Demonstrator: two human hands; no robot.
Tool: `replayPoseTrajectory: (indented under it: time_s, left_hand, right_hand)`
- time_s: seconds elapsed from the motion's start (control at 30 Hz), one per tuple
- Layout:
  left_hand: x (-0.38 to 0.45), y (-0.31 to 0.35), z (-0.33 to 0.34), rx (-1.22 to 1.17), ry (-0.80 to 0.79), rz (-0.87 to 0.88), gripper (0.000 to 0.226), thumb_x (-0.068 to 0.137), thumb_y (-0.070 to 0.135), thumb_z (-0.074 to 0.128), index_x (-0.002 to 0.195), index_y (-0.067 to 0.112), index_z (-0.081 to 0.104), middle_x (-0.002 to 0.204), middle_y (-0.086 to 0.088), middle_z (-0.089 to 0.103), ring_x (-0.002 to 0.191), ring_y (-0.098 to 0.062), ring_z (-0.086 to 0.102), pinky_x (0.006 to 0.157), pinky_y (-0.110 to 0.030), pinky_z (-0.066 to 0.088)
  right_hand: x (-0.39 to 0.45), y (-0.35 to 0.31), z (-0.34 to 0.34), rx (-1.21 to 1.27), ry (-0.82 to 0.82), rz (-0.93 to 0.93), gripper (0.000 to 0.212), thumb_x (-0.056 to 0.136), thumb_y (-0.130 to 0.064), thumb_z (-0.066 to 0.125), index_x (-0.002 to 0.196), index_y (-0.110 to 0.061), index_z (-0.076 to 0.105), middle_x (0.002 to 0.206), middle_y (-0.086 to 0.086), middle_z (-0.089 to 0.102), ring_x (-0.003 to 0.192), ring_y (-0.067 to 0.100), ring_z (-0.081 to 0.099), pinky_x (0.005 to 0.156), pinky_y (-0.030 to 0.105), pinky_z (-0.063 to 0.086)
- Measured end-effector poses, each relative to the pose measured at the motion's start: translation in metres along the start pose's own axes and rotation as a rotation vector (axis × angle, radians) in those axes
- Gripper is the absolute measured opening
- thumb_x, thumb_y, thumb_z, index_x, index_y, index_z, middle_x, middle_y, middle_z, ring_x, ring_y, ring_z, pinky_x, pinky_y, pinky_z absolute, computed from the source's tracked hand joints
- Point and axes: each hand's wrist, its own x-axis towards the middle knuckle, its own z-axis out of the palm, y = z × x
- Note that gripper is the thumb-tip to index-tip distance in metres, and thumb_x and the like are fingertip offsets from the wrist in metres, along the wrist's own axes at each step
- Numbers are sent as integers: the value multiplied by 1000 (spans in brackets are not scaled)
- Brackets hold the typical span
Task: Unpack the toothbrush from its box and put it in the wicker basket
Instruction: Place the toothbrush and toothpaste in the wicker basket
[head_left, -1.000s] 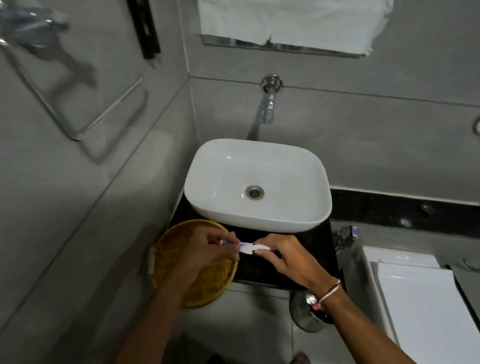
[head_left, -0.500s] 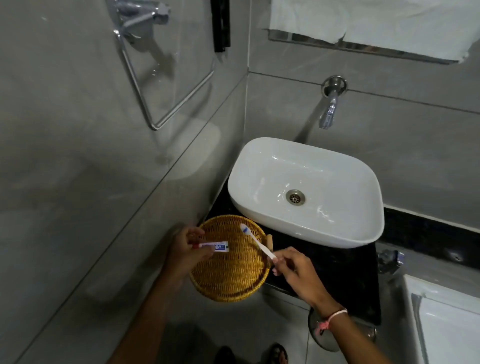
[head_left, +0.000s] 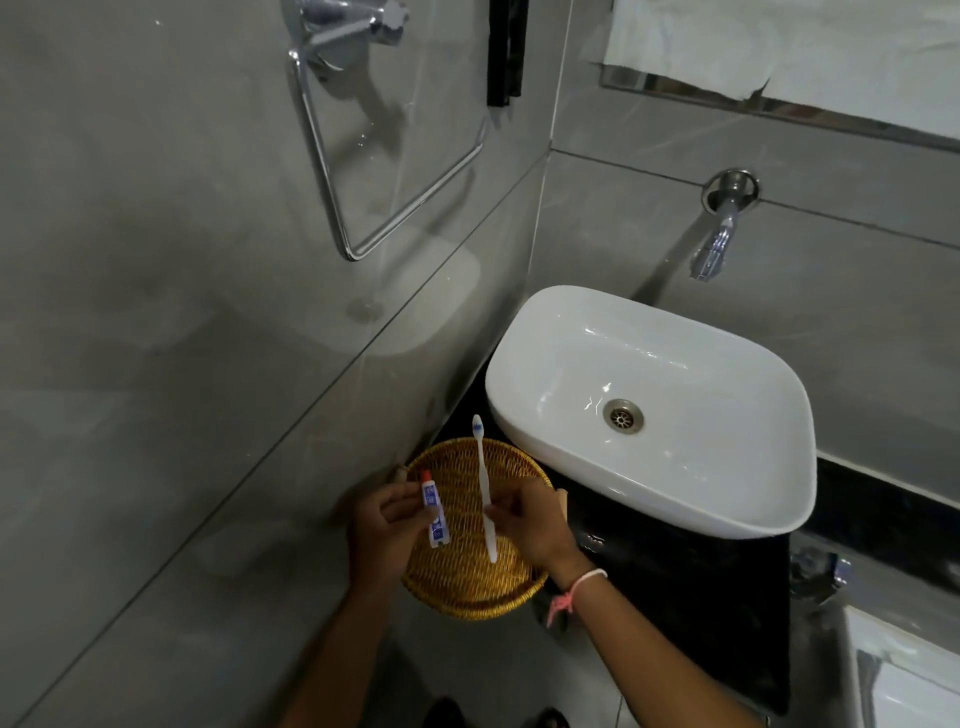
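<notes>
Head view, toothbrush (head_left: 483, 486) pinched by right hand (head_left: 530, 525), over wicker basket (head_left: 467, 592)

You are reaching both bare forearms forward and down, hands side by side and apart; your left hand (head_left: 387, 525) is pinching with thumb and fingertips, and your right hand (head_left: 530, 522), a pink string at its wrist, is pinching likewise
</notes>
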Motion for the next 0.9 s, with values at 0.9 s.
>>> replayPoseTrajectory:
  time_s: [0.9]
  left_hand:
    - [27, -20, 40, 379, 50, 206, 10, 87, -5, 71, 92, 0, 64, 100, -20, 73, 92, -30, 71, 64, -19, 50]
  right_hand:
    - [-8, 14, 3, -544, 148, -178, 41, 94, -9, 61, 133, -16, 52, 132, 7, 53, 116, 29, 56, 93, 45, 56]
